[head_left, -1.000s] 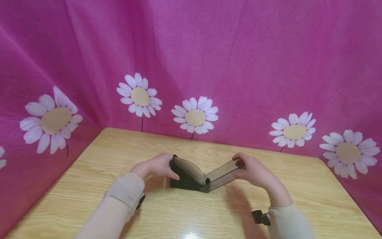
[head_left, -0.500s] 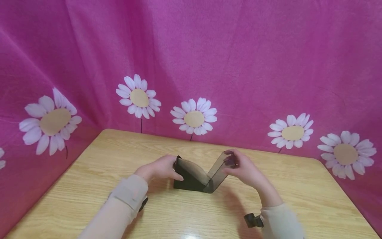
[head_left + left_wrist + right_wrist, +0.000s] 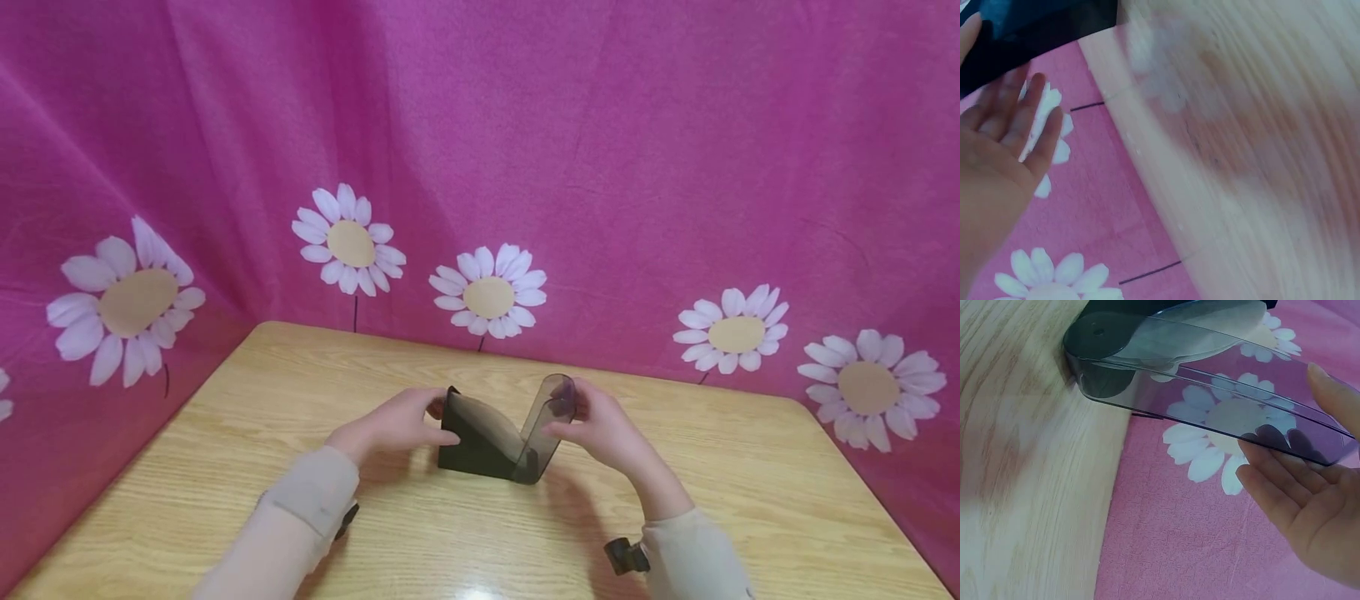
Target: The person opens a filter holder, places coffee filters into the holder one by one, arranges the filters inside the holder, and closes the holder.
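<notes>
On the wooden table stands a black wedge-sided box (image 3: pixel 472 452) with a hinged, smoky see-through lid (image 3: pixel 542 429) swung up at its right end. Pale, round-edged sheets (image 3: pixel 1210 328) show inside the box. My left hand (image 3: pixel 393 427) holds the box's left end, thumb on the near side and fingers behind; in the left wrist view the black wall (image 3: pixel 1041 31) lies between them. My right hand (image 3: pixel 606 423) pinches the free end of the lid, its thumb on the near side. Through the tinted plastic, the right fingertips (image 3: pixel 1269 434) show dark.
A light wooden table (image 3: pixel 420 550) with rounded far corners lies under both hands. Behind it and to the left hangs a magenta cloth (image 3: pixel 600 167) printed with white daisies. A small black device (image 3: pixel 627 556) sits at the right wrist.
My right hand has moved left and swung the lid from a low slant to a steeper, more upright angle. The box, still in my left hand, has shifted slightly right.
</notes>
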### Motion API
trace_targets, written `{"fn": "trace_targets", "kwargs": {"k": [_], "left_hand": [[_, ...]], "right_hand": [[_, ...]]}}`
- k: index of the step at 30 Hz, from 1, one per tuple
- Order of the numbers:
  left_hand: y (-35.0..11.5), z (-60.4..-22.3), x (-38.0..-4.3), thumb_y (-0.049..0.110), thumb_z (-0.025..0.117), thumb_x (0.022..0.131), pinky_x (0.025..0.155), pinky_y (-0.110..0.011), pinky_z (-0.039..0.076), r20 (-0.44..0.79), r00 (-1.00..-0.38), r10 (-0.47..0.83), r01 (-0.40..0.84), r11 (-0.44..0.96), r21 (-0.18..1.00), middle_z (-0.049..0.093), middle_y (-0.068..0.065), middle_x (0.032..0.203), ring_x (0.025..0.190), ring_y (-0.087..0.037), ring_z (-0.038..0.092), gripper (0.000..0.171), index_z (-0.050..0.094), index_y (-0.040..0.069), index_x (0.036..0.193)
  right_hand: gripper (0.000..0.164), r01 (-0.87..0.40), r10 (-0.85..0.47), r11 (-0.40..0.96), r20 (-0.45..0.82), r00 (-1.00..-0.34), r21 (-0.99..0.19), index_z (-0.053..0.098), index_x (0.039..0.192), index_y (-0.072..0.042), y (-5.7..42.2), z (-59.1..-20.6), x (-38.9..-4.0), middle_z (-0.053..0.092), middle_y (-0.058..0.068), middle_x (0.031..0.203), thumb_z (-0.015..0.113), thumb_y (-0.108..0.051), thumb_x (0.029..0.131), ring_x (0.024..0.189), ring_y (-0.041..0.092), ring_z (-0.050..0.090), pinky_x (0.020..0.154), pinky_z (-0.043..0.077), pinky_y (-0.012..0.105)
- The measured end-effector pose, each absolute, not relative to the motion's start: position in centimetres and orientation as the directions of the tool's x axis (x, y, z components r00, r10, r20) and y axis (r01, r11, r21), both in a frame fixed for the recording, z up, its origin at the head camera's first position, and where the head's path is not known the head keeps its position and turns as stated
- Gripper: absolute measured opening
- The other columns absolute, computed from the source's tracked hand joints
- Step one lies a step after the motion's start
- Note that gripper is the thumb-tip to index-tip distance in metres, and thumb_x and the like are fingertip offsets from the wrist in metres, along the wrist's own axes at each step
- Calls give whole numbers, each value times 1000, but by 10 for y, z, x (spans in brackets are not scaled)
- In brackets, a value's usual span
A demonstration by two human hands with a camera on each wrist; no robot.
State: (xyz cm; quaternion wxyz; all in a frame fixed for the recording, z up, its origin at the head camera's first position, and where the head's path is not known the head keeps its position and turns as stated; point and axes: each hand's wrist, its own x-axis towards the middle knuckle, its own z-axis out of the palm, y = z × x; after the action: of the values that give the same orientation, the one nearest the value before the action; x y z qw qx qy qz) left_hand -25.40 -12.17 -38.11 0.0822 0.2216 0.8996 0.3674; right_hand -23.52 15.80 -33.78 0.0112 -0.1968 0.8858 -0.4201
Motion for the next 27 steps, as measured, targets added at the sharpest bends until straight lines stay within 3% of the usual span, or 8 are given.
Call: {"fn": "trace_targets", "kwargs": {"k": [6, 27], "left_hand": [[-127, -378, -254, 26, 73, 80, 91, -39, 44, 103, -879, 466, 410, 629, 661, 64, 0, 98, 98, -18, 58, 33, 62, 12, 107], [-106, -379, -252, 26, 72, 81, 90, -37, 46, 111, -882, 458, 426, 675, 602, 65, -3, 102, 99, -19, 59, 37, 60, 9, 113]], "right_hand": [[36, -315, -338, 587, 128, -932, -746, 56, 107, 3, 157, -338, -237, 65, 16, 99, 73, -9, 77, 95, 27, 63, 86, 50, 39], [40, -271, -308, 588, 99, -946, -762, 58, 108, 5, 155, -354, -237, 66, 18, 100, 75, -12, 76, 98, 31, 64, 83, 52, 39]]}}
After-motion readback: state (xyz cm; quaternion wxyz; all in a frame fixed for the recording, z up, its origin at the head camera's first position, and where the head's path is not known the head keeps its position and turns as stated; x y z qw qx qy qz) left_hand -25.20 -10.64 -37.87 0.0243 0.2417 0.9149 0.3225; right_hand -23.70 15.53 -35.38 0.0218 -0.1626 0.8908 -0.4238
